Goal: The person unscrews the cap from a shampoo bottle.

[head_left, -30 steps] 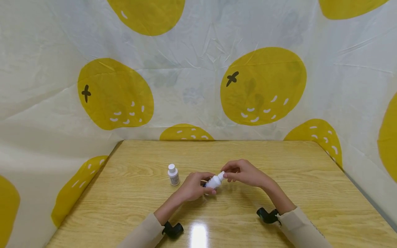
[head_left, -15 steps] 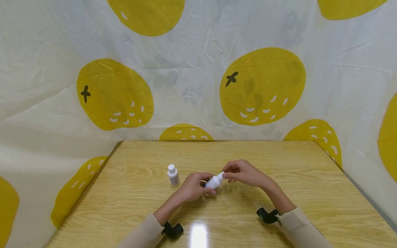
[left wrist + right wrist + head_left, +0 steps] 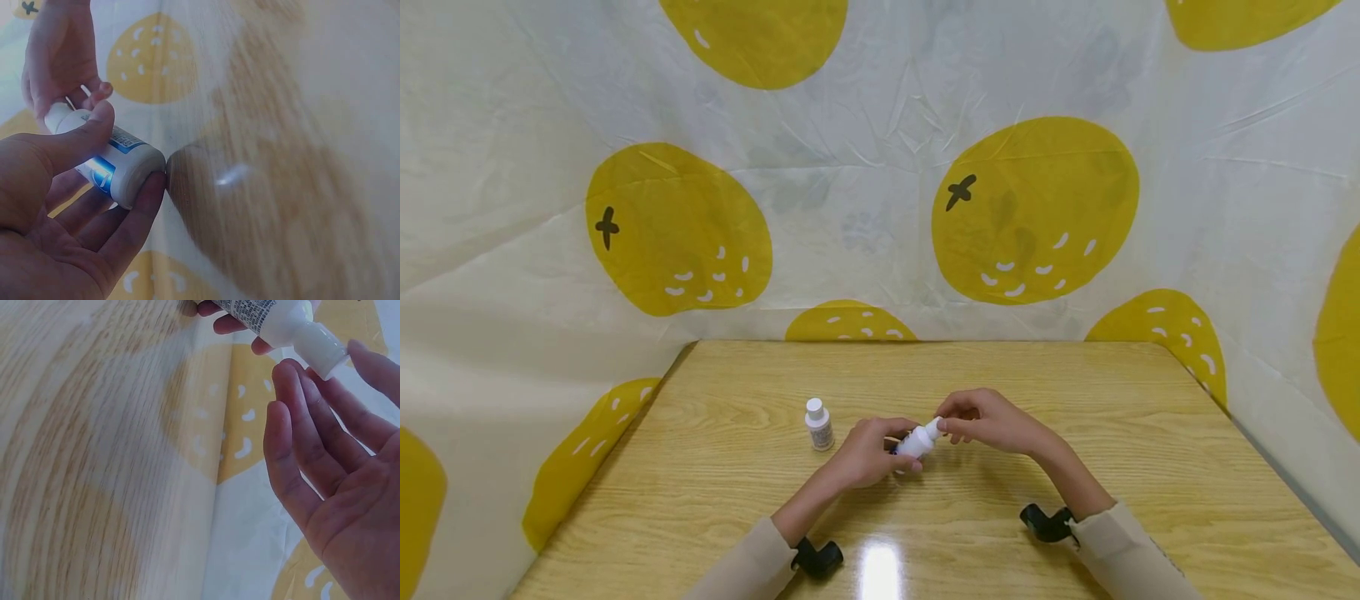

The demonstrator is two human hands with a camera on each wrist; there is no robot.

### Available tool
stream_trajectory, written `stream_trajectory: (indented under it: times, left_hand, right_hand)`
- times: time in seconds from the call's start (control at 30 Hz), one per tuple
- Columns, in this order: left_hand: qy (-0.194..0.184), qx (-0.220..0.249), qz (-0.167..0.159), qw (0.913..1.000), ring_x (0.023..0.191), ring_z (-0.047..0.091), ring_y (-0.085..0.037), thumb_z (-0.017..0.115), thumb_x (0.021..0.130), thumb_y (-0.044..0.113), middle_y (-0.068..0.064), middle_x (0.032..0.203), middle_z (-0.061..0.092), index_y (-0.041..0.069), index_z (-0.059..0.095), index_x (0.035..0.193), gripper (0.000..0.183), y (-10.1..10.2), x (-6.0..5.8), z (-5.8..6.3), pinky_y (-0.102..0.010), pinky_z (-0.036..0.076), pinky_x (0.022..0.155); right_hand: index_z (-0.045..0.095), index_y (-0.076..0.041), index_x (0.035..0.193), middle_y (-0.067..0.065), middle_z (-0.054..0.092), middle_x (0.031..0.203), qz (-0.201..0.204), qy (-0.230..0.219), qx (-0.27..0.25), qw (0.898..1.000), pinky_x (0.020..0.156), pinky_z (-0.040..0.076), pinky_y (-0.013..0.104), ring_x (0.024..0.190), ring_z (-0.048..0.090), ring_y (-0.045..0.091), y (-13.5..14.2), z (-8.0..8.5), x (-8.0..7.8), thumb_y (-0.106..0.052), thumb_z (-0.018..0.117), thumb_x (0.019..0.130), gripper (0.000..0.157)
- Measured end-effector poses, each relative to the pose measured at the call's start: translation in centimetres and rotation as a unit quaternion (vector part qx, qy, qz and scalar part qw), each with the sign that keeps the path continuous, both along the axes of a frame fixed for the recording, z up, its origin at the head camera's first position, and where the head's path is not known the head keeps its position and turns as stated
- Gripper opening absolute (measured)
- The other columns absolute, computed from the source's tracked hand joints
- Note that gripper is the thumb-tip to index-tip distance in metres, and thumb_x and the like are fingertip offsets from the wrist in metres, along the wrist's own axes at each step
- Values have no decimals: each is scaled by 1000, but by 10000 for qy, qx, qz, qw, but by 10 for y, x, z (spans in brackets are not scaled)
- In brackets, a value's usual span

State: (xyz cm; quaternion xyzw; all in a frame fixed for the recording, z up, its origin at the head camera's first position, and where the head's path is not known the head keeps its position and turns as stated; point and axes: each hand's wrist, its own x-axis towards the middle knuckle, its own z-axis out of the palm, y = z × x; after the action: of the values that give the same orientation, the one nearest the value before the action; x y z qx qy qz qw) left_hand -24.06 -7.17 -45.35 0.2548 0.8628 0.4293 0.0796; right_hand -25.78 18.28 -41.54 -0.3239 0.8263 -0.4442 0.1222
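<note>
In the head view my left hand (image 3: pixel 868 454) grips a small white plastic bottle (image 3: pixel 914 445), which tilts with its cap up to the right. Blue marks its label, and the left wrist view shows thumb and fingers curled around the bottle (image 3: pixel 128 164) near its base. My right hand (image 3: pixel 988 419) pinches the white cap (image 3: pixel 933 427) between thumb and index finger. Seen from the right wrist, the cap (image 3: pixel 322 351) sits on the bottle's neck, while the other fingers lie beside it, off the bottle. A second white bottle (image 3: pixel 819 425) stands upright, capped, left of my hands.
Both hands work above a wooden table (image 3: pixel 760 375). A white cloth (image 3: pixel 850 233) printed with yellow fruit hangs behind the table and along its sides. Black wrist cameras sit at the left cuff (image 3: pixel 818 558) and the right cuff (image 3: pixel 1047 522).
</note>
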Motion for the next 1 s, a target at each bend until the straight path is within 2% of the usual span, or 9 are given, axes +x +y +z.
stream_trajectory:
  times: [0.27,0.53,0.8,1.0]
  left_hand:
    - [-19,18,25,10000,111,72,-19,85,86,17,-4,121,75,19,74,125,41,0,0,-1,-27,61,91]
    - [-9,-2,20,10000,112,72,-19,85,86,18,-3,122,75,19,74,126,42,-1,0,-1,-27,61,91]
    - [-37,-18,15,10000,111,73,-20,85,86,18,-4,122,75,19,74,126,42,-1,-1,-2,-29,62,91]
    - [-73,22,40,10000,112,72,-20,85,86,19,-4,123,75,19,73,127,43,-1,-2,-3,-29,62,92]
  right_hand:
    - [69,-2,121,26,72,99,79,40,-24,10000,72,63,39,82,71,34,0,0,0,-19,67,102,26]
    - [72,-2,115,21,74,103,-37,-12,-44,10000,73,63,42,85,72,37,-1,-1,-1,-22,65,104,24]
    - [67,2,124,25,72,98,141,18,-22,9999,73,63,40,83,71,36,0,-1,0,-19,64,104,30]
    - [70,-1,117,19,74,104,9,-47,3,10000,73,63,43,86,72,40,-1,-1,0,-23,62,105,26]
